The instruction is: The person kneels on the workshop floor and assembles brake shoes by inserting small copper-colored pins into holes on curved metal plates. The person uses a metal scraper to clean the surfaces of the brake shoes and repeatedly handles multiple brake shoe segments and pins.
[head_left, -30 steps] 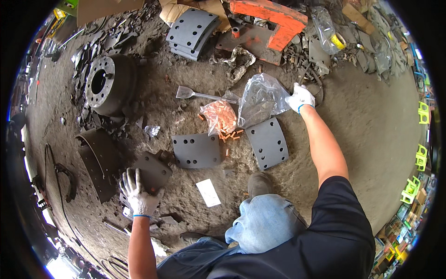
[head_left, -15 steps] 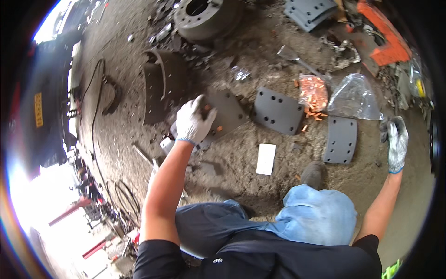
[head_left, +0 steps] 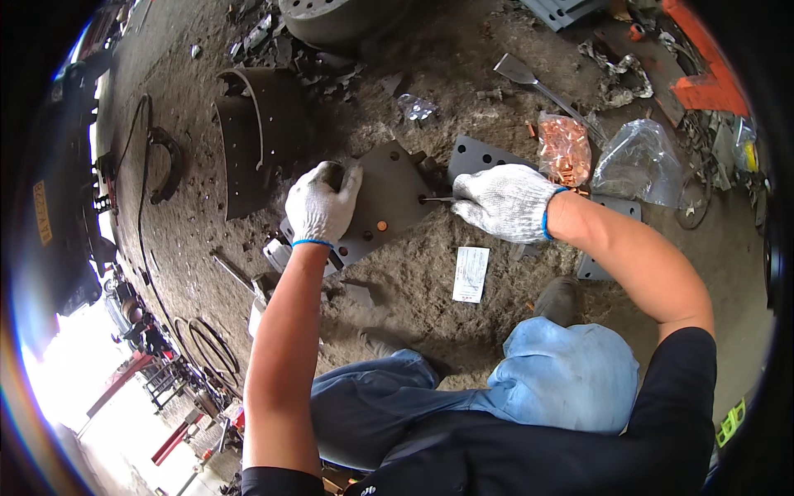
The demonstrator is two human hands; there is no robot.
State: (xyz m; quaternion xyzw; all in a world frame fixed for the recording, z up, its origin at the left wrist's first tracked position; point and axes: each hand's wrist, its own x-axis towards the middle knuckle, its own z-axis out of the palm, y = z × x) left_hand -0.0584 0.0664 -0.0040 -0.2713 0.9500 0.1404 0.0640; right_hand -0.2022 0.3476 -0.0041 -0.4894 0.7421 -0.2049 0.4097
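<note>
A grey curved brake lining [head_left: 389,186] with holes lies in front of me, and one hole near its lower side holds a copper rivet [head_left: 382,226]. My left hand [head_left: 321,205], in a white knit glove, is closed over the lining's left edge, thumb up along its face; its fingertips are partly hidden. My gloved right hand [head_left: 509,198] pinches a thin metal rod [head_left: 438,199]. The rod's tip is at a hole by the lining's right edge. A second lining [head_left: 475,155] lies partly under my right hand, and a third [head_left: 594,266] lies beneath my right forearm.
A bag of copper rivets [head_left: 564,149] and a clear plastic bag [head_left: 641,165] lie right, by a flat-bladed scraper [head_left: 529,76]. Farther left stand a brake shoe [head_left: 248,149] and a brake drum [head_left: 335,21]. A paper slip [head_left: 471,274] lies near my feet.
My right hand has swung in from the far right to the lining, with the thin rod in it. My left hand has shifted slightly left and now lies over the lining's edge.
</note>
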